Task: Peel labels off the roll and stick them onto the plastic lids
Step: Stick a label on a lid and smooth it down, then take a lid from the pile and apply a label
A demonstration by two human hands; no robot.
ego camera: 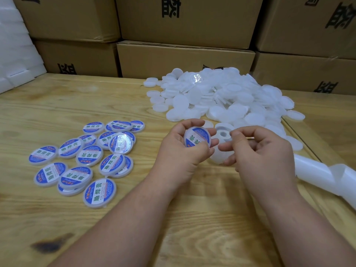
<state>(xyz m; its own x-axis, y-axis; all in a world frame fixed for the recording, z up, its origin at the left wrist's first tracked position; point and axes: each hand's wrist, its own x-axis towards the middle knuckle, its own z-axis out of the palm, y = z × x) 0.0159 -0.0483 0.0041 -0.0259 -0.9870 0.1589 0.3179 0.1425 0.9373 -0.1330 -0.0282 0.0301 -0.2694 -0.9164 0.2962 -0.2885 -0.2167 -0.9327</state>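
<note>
Two bare hands meet above the middle of a wooden tabletop [134, 218]. The left hand [181, 151] grips a labelled lid [197, 138], its fingers curled over the far rim and its thumb along the near edge, so that the blue-and-white label faces up, tilted toward the camera. The right hand [264, 153] hovers just right of that lid with fingers loosely curled and holds nothing that can be made out; its fingertips lie near the lid's right edge, though contact cannot be judged. Directly beyond and beneath the right hand's fingertips lies a white label roll [223, 133], partly hidden, with its core hole visible. To the right of the right hand, a strip of bare white backing paper [323, 176] curls across the tabletop toward the near right edge. Beyond both hands rises a large heap of plain translucent lids [221, 97]. Well to the left of the left hand lies a loose cluster of finished labelled lids [86, 157], some overlapping, all label-side up. Stacked cardboard boxes [183, 58] line the far edge of the tabletop, and white foam blocks [15, 54] stand at the far left.
</note>
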